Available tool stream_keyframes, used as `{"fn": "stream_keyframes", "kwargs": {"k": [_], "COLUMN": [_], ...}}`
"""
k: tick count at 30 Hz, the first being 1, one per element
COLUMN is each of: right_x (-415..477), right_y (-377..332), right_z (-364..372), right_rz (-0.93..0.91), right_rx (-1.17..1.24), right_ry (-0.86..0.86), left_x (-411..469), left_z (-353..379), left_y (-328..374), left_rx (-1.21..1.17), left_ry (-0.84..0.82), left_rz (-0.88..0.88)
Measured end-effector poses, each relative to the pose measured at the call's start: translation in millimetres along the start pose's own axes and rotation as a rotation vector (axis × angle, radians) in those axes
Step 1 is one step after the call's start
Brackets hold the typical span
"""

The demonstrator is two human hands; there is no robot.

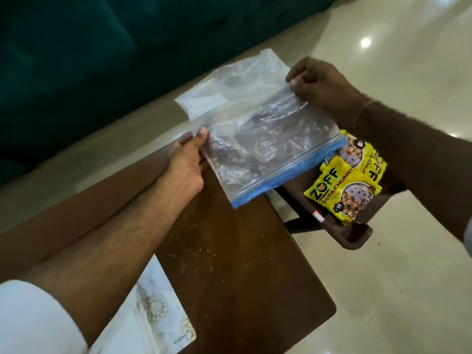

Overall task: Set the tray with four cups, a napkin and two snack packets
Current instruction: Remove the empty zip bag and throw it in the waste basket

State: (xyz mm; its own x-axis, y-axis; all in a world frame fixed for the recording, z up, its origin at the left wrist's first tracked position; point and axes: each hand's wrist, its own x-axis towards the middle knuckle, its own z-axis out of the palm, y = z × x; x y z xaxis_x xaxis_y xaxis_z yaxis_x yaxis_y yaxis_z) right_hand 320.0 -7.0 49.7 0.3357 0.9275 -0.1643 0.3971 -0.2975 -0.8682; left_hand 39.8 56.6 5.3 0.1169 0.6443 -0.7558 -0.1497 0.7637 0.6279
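Note:
I hold a clear zip bag (265,146) with a blue seal strip in the air over the brown table's far end. My left hand (187,159) pinches its left edge and my right hand (319,84) pinches its far right corner. The bag looks empty. Two yellow snack packets (343,186) marked soya chunks lie overlapping on a dark brown tray (355,236) at the table's right side, just right of the bag's sealed end. A second clear plastic bag (229,90) lies behind the held one. No cups are visible.
The brown table (229,264) is speckled with crumbs. A white patterned cloth or mat (158,310) lies at its near left corner, under my left arm. A dark green sofa (89,60) stands beyond. Glossy cream floor tiles (396,60) spread to the right.

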Motion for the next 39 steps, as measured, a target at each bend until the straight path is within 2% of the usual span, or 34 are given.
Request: {"fn": "stream_keyframes", "kwargs": {"k": [2, 5, 9, 17, 20, 22, 24, 26, 28, 30, 32, 35, 37, 39], "right_x": [-5, -13, -16, -49, -72, -96, -125, -155, -187, -212, -230, -250, -261, -267], "right_y": [-36, -97, -197, -437, -530, -593, -649, -696, -740, -773, -795, -807, -804, -790], "right_z": [7, 12, 16, 50, 68, 84, 103, 124, 153, 180, 209, 245, 272, 303], "right_rz": [0.014, 0.029, -0.074, -0.41, -0.512, -0.581, -0.654, -0.743, -0.818, -0.859, -0.872, -0.7, -0.474, -0.254], "right_rx": [0.046, 0.061, -0.169, -0.449, -0.494, -0.532, -0.574, -0.612, -0.604, -0.534, -0.441, -0.186, 0.105, 0.33], "right_ry": [-0.024, -0.089, -0.185, -0.067, -0.045, -0.073, -0.098, -0.11, -0.127, -0.12, -0.063, -0.009, -0.147, -0.382], "left_x": [-11, -40, -98, -241, -307, -357, -408, -453, -486, -506, -519, -532, -536, -538], "left_z": [-11, -25, -59, -174, -224, -255, -280, -299, -322, -345, -377, -428, -461, -490], "left_y": [29, 79, 163, 332, 379, 408, 433, 451, 462, 469, 471, 469, 464, 456], "left_rx": [-0.034, -0.03, 0.03, 0.329, 0.507, 0.626, 0.827, 1.04, 1.153, 1.096, 0.93, 0.635, 0.419, 0.233], "left_ry": [0.063, 0.073, 0.173, 0.294, 0.353, 0.302, 0.166, -0.015, -0.089, -0.084, -0.109, -0.206, -0.29, -0.315], "left_rz": [0.093, 0.24, 0.433, 0.742, 0.932, 1.083, 1.168, 1.112, 1.011, 0.947, 0.947, 0.939, 0.91, 0.88]}}
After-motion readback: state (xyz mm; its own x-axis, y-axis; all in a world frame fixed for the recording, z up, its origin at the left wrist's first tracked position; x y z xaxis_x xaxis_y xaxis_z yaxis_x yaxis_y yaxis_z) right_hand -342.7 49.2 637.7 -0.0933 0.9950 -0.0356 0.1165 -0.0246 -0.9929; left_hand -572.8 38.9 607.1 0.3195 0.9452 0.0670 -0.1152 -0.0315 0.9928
